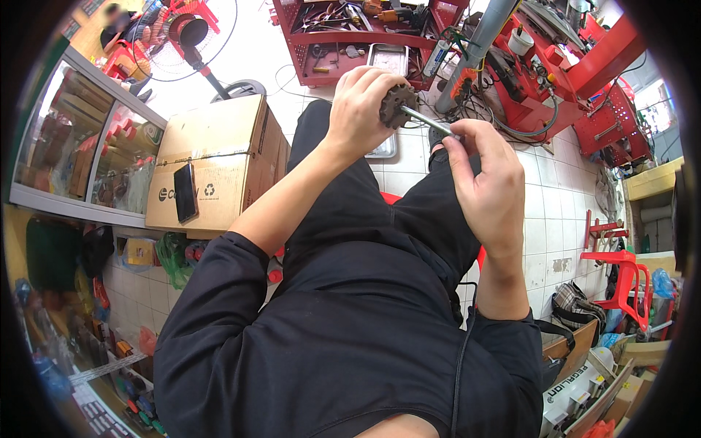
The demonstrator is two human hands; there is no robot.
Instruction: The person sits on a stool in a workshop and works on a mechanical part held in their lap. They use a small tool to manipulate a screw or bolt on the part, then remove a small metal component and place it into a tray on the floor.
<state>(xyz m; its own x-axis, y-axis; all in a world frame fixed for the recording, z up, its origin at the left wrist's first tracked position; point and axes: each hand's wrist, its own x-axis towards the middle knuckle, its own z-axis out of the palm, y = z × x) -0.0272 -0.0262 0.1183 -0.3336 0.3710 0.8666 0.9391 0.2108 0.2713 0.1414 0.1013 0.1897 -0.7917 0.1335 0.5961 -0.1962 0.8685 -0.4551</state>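
Observation:
My left hand (358,109) is closed around a dark, notched round metal part (394,106), held up above my lap. Its fingers wrap over the far side of the part. Between the thumb and fingers of my right hand (491,175) is a thin, shiny metal rod (426,121). The rod slants up to the left, and its far end meets the face of the metal part near the middle. My right fingers cover the near end of the rod, so I cannot tell whether it has a handle.
A cardboard box (208,139) stands on my left with a black phone (186,191) on it. Ahead is a red tool cart (321,62) holding tools and a metal tray (388,57). Red lift equipment (540,109) and cables lie ahead right; a red plastic stool (624,281) is farther right.

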